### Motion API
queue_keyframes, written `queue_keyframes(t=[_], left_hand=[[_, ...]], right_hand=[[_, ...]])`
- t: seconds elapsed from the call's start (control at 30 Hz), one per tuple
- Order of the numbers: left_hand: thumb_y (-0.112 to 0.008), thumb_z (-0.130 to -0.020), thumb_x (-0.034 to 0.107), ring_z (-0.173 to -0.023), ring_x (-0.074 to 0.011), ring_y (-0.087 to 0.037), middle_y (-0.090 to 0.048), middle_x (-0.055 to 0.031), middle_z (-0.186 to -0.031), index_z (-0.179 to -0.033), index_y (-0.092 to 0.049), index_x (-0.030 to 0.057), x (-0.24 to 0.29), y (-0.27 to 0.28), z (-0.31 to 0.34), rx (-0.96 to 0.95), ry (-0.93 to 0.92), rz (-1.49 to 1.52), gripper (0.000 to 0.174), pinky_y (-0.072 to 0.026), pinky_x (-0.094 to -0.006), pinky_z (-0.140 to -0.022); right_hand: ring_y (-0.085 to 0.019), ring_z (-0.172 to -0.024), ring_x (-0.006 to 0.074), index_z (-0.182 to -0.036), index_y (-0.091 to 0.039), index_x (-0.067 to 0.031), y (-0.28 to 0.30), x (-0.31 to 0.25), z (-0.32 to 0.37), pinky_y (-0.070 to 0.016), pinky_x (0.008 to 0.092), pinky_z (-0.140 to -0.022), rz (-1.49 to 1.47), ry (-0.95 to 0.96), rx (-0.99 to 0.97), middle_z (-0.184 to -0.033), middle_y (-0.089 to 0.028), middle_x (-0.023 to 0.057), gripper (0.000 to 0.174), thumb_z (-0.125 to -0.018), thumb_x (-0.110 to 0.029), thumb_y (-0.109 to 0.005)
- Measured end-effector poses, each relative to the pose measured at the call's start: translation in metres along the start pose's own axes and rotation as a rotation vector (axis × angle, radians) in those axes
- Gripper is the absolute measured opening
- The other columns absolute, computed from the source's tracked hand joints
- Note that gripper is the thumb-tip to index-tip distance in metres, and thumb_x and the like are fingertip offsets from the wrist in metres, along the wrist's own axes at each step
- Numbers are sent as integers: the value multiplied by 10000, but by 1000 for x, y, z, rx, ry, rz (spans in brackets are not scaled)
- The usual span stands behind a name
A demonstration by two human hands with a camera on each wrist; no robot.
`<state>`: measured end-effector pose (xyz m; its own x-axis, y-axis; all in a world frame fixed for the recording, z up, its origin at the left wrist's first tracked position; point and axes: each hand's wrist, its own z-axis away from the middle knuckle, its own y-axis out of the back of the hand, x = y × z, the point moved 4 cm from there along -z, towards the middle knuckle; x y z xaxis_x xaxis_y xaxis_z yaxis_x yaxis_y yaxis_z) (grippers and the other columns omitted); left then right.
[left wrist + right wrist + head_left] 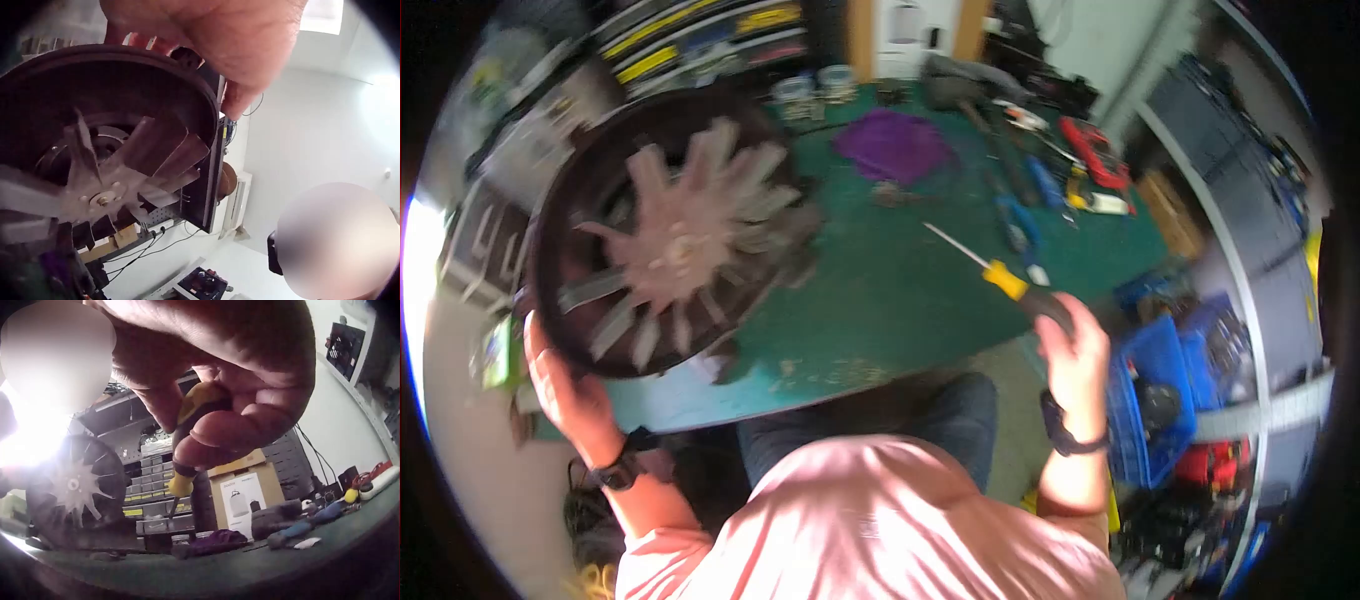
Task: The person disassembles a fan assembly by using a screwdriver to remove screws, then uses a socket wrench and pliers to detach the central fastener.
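At the left of the head view, a round dark fan housing point(572, 345) stands tilted on the bench, with a many-bladed metal fan point(680, 225) inside. My left hand point(568, 390) grips the housing's outer rim at the lower left; in the left wrist view several fingers go behind the rim point(140, 55). My right hand point(1080, 345) holds a screwdriver point(1006, 280) by its black and yellow handle, fingers curled round it. Its shaft points up and left, over the bench and apart from the fan. In the right wrist view the handle point(203, 403) lies between thumb and fingers.
The green bench point(870, 290) carries a purple cloth point(895, 145) at the back. Pliers point(1017, 225), a red multimeter-like tool point(1095, 152) and other hand tools lie at its right. Blue crates point(1150, 400) stand beyond the right edge. Small drawers line the back.
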<state>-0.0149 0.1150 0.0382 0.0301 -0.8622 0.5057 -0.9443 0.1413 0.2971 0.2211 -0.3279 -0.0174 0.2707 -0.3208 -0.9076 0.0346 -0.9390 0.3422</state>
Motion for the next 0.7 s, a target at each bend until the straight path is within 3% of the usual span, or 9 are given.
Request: queue_keyframes(t=[0.03,0.13,0.4,0.53,0.57,0.6,0.63,0.67,0.7], left_hand=[[-388,-974,348,-1233,-269,-432,-466,-172,-1319,-1303,-437,-53,-5,-5,3,14,247,357,521,-300,-386,-1050],[-353,-984,357,-1285,-252,-379,-375,-136,-1408,-1397,-303,-20,-21,-12,9,-82,319,859,561,-258,-390,-1086],[-464,-961,300,-1216,-243,-454,-431,-133,-1365,-1333,-401,-24,-46,-10,17,126,522,808,497,-360,-390,-1026],[-455,-966,286,-1194,-229,-468,-471,-144,-1322,-1291,-437,-57,-57,-10,24,207,527,785,473,-354,-383,-1029],[-432,-979,271,-1203,-215,-451,-467,-155,-1318,-1280,-432,-89,-62,-6,25,243,462,668,469,-317,-369,-1051],[-501,-935,152,-1195,-276,-470,-464,-205,-1317,-1297,-430,-64,-34,-14,20,255,585,870,427,-345,-387,-1034],[-501,-935,152,-1195,-276,-470,-464,-205,-1317,-1297,-430,-64,-44,-8,23,252,584,870,427,-345,-387,-1034],[-524,-891,77,-1186,-314,-478,-461,-232,-1314,-1305,-433,-44,-47,7,22,129,131,181,441,-362,-400,-1020],[-547,-847,2,-1177,-353,-487,-458,-258,-1311,-1313,-437,-23,-39,5,28,0,-321,-506,480,-378,-414,-1007]], right_hand=[[-596,-799,140,-1095,-572,34,6,5,-4,-477,265,-675,74,67,-2,-898,-649,100,302,-834,-95,-651],[-591,-777,139,-1101,-571,35,23,0,-23,-478,275,-673,205,68,59,-881,-646,122,319,-833,-116,-658],[-615,-724,234,-1051,-597,12,70,50,-99,-477,331,-668,379,56,289,-793,-638,160,289,-837,-177,-645],[-516,-505,89,-1106,-580,3,58,65,-108,-429,265,-470,163,-33,211,-705,-587,53,346,-851,-222,-649],[-600,-583,180,-1092,-586,10,54,67,-110,-475,313,-545,190,-36,194,-757,-634,115,352,-847,-234,-646],[-626,-663,242,-1082,-590,11,49,69,-115,-486,342,-598,258,31,203,-806,-646,152,352,-844,-243,-644],[-651,-744,304,-1072,-595,11,42,69,-119,-496,370,-651,326,97,211,-854,-658,189,353,-840,-251,-641],[-622,-892,378,-1065,-602,8,37,71,-122,-487,404,-740,356,83,191,-941,-639,233,360,-832,-264,-640],[-627,-846,377,-1032,-608,-5,30,56,-120,-493,420,-707,450,141,218,-903,-646,218,341,-829,-277,-636]])
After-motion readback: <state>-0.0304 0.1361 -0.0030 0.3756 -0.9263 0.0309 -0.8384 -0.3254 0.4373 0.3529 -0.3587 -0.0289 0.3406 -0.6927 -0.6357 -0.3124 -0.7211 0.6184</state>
